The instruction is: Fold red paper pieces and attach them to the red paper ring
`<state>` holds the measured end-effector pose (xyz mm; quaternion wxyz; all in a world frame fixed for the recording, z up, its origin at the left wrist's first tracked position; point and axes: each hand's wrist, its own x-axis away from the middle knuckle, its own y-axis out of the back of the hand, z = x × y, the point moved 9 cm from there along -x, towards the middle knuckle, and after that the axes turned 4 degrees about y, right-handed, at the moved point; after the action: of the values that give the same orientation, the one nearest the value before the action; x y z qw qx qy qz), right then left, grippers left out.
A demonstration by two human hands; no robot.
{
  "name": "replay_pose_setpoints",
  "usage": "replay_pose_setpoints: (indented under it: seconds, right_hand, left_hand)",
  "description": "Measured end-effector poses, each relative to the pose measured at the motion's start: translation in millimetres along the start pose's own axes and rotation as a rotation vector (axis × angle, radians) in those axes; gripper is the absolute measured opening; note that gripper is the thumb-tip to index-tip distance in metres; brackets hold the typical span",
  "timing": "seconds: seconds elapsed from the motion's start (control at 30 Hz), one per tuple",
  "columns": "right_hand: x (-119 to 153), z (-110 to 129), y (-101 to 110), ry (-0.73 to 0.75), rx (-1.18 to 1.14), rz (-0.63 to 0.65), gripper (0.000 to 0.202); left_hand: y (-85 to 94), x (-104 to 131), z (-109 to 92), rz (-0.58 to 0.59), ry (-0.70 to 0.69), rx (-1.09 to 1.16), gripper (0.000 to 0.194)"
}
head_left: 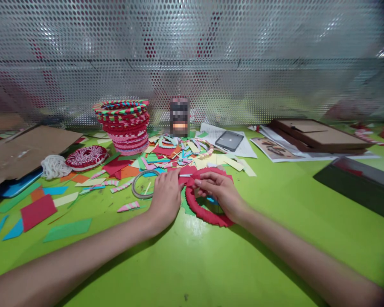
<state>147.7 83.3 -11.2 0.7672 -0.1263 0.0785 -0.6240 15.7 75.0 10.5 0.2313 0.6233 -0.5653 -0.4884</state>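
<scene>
Right grip (223, 190) narrow, curled over red ring (202, 212); left grip (167, 192) palm-down beside it; cannot tell if either holds.

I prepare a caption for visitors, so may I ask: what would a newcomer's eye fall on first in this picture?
Probably the flared stack banded in red, pink and green, standing left of centre toward the back of the bright green table. Next, perhaps, the ruffled red ring near the centre, with the right hand over it and the left hand at its left side. Colourful scraps lie behind the hands and farther left.
</scene>
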Motion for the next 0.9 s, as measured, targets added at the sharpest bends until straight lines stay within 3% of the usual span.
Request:
replay_pose_setpoints:
  seconds: [0.23, 0.43, 0.57, 0.67, 0.73, 0.83, 0.9]
  right_hand:
    - [-1, 4, 2, 0.013, -0.009, -0.032, 0.025]
    - [2, 5, 2, -0.024, -0.022, -0.022, 0.037]
    - [3, 10, 3, -0.003, -0.026, -0.062, 0.039]
    - [2, 9, 3, 0.011, -0.027, -0.056, 0.031]
    - [2, 6, 2, 0.004, -0.021, -0.028, 0.027]
    - [2, 1, -1, -0.014, -0.052, 0.007, 0.027]
    - [2, 0, -1, -0.026, -0.085, 0.006, 0.029]
  left_hand:
    - [17.2, -7, 6, -0.075, 0.052, 0.380, 0.027]
    - [15.7, -10, 20, -0.041, 0.197, 0.612, 0.017]
    - [23.2, -8, 17, -0.111, 0.161, 0.669, 0.016]
    - [42.4, 1, -1, -0.244, -0.048, 0.607, 0.023]
    - [57.3, 15, -26, -0.327, -0.312, 0.529, 0.026]
    - [64.5, 39, -60, -0.294, -0.693, 0.457, 0.024]
    - [63.8, 49, -72, -0.232, -0.827, 0.442, 0.022]
